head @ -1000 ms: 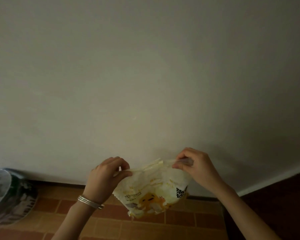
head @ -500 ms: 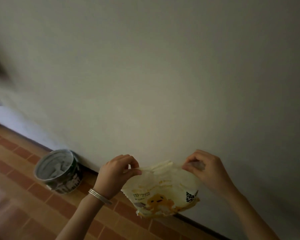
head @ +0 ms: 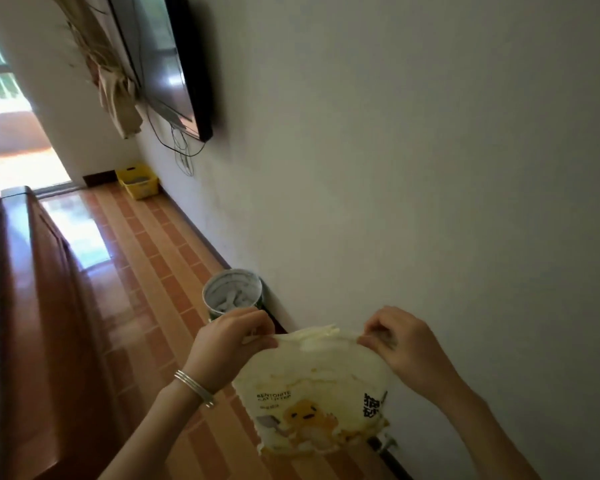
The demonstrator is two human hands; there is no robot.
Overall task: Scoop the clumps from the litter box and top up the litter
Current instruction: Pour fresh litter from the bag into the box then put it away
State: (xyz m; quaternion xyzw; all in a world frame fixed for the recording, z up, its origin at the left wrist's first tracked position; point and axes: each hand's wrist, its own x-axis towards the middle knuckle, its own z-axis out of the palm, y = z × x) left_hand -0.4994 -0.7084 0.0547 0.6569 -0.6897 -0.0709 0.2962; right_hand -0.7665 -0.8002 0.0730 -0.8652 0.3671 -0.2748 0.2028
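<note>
A wall-mounted television [head: 168, 60] hangs above the tiled floor [head: 160, 258].

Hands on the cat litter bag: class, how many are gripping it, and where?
2. The left hand pinches the top-left corner of the cat litter bag; the right hand pinches the top-right corner. None seems hidden.
</note>
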